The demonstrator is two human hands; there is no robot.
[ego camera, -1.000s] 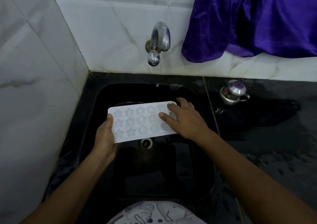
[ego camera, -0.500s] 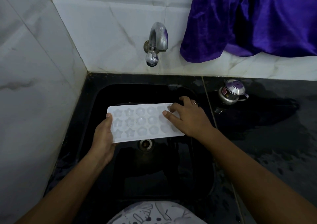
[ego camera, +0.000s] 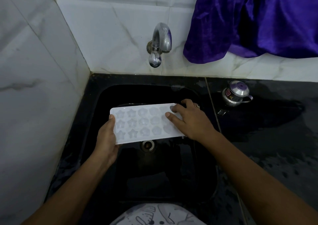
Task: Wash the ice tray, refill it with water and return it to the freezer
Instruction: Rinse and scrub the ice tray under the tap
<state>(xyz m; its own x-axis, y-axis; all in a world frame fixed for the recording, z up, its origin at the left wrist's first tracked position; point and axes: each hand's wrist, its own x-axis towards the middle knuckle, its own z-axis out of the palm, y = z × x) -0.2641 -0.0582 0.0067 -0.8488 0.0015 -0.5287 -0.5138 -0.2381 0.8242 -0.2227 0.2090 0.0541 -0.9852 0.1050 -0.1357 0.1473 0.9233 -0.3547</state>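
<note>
Over black stone sink: white plastic ice tray, star and flower moulds, below chrome tap, no stream visible. Left hand grips left end. Right hand flat on right end, fingers barely shifted since a moment ago: washing likely ongoing.

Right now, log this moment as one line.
left hand grips ice tray | right hand rests on it | over sink | tap: no stream

Wet black counter, sunken black sink, small steel pot on it
</note>
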